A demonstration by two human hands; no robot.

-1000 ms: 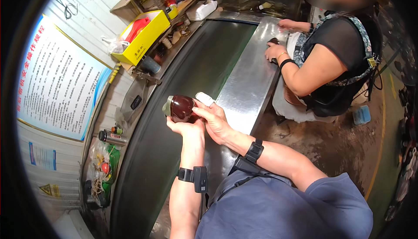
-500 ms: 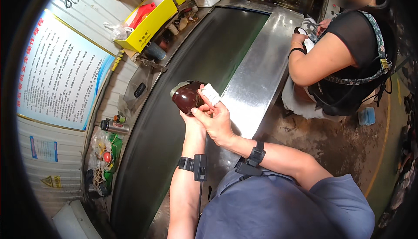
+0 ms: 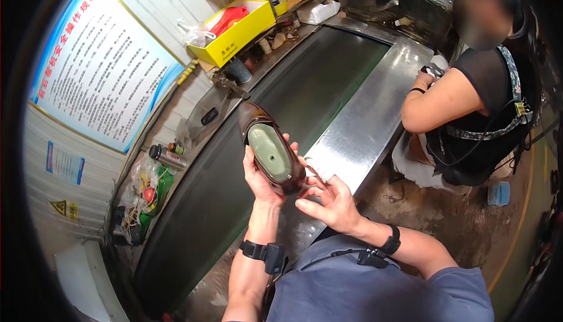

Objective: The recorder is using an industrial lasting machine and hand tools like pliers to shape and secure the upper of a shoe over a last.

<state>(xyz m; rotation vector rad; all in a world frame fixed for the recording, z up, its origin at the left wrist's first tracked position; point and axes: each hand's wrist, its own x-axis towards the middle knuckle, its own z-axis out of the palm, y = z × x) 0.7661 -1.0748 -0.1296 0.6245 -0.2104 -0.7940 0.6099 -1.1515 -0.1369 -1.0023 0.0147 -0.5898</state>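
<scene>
A glossy dark brown shoe (image 3: 253,113) is in my left hand (image 3: 260,182), its toe pointing away and its opening facing up. My left fingers wrap around its sides. Inside the shoe sits a green shoe last (image 3: 268,151) with a small hole in its top. Close to the heel is my right hand (image 3: 335,208), its fingers bent around a crumpled white cloth (image 3: 319,167). Part of the cloth is hidden behind those fingers, and whether it touches the shoe cannot be made out.
Below my hands runs a dark conveyor belt (image 3: 199,237) with a metal ledge (image 3: 366,124) along its right. A yellow box (image 3: 234,39), a flask (image 3: 168,157) and a plastic bag line the left shelf. A seated person (image 3: 469,111) works at the right, near a blue container (image 3: 498,193).
The shoe has been turned so its opening and the green last now show. My right hand has shifted right and nearer to me, toward the heel. The whole view has tilted slightly.
</scene>
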